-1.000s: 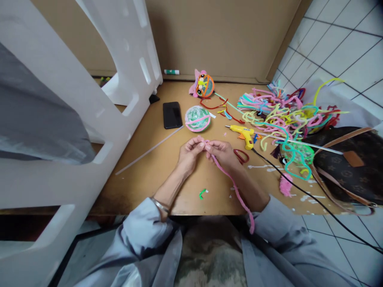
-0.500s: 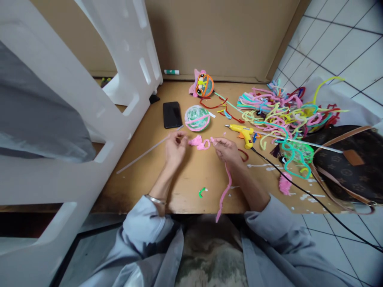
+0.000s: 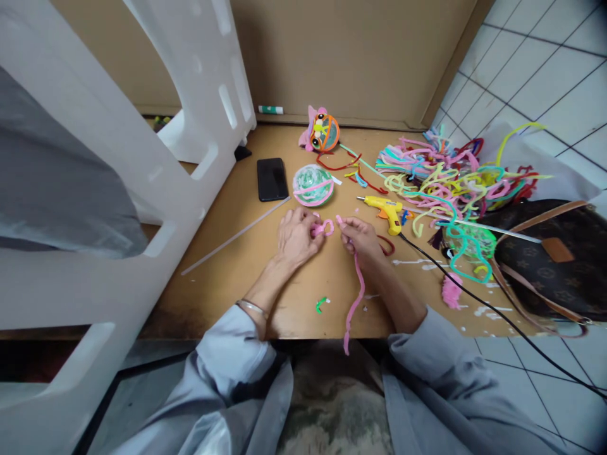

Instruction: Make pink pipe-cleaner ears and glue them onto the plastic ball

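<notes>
Pinching a fuzzy pink strand (image 3: 356, 300) between thumb and fingers, the right hand (image 3: 359, 235) sits just right of the frame's centre; a short end pokes out toward the left, and the long tail hangs to the table (image 3: 279, 309) edge at lower centre. The left hand (image 3: 297, 235), near the centre, curls palm-down over a pink looped piece (image 3: 316, 231); whether it grips or only rests there, I cannot tell. That piece appears partly shaped, with a ring bent at its right end, while the strand looks mostly unworked and apart from it. Above the hands, a green-and-white ball (image 3: 313, 197) already carries pink bands but no facial details on the visible side. At upper centre, a decorated ball (image 3: 327, 133) has eyes and pink trim, seemingly much further along. The yellow glue gun (image 3: 391, 215) lies unheld, right of centre.
</notes>
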